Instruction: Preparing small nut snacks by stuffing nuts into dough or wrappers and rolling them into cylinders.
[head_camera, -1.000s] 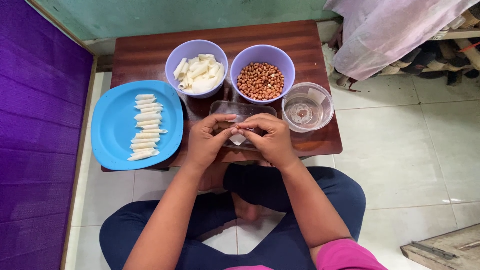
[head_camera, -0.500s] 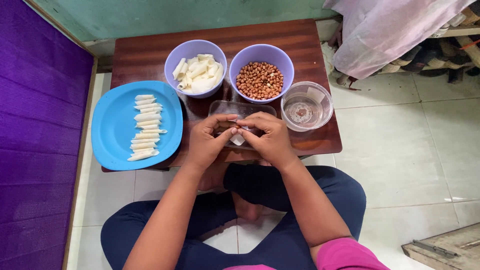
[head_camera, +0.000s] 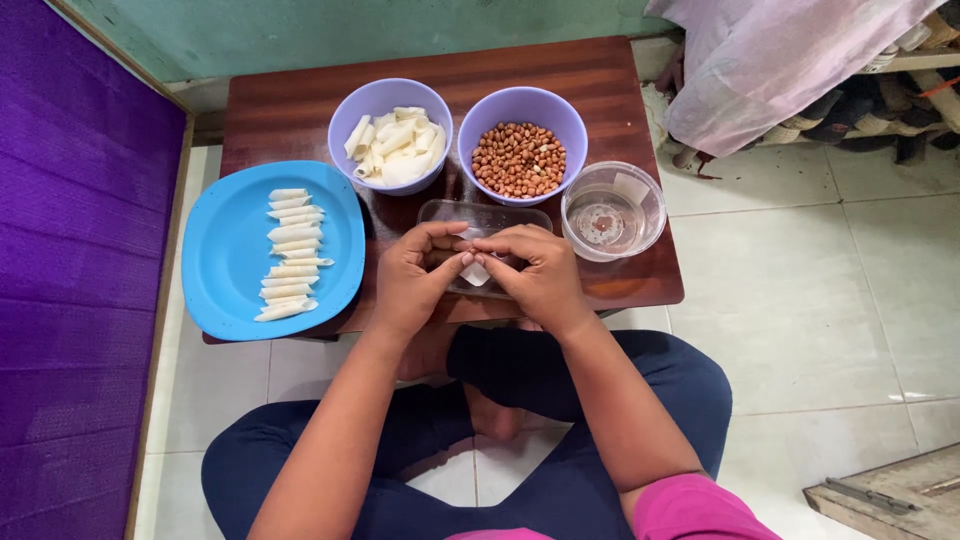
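Observation:
My left hand (head_camera: 418, 275) and my right hand (head_camera: 535, 270) meet over a clear plastic tray (head_camera: 487, 217) at the front of a low wooden table (head_camera: 300, 105). Between the fingertips of both hands is a small white pastry piece (head_camera: 476, 272). A blue plate (head_camera: 225, 260) at the left carries a column of several rolled white pieces (head_camera: 288, 253). Behind the hands stand a lilac bowl of white pastry wrappers (head_camera: 392, 138) and a lilac bowl of peanuts (head_camera: 519, 158).
A clear round container (head_camera: 612, 212) with a little liquid sits at the table's right front. A purple mat (head_camera: 70, 250) lies at the left. Draped cloth (head_camera: 770, 60) and a shelf are at the back right. White tiled floor surrounds my crossed legs.
Both hands stay over the clear tray; the fingers have shifted slightly around the white piece. Nothing else has moved.

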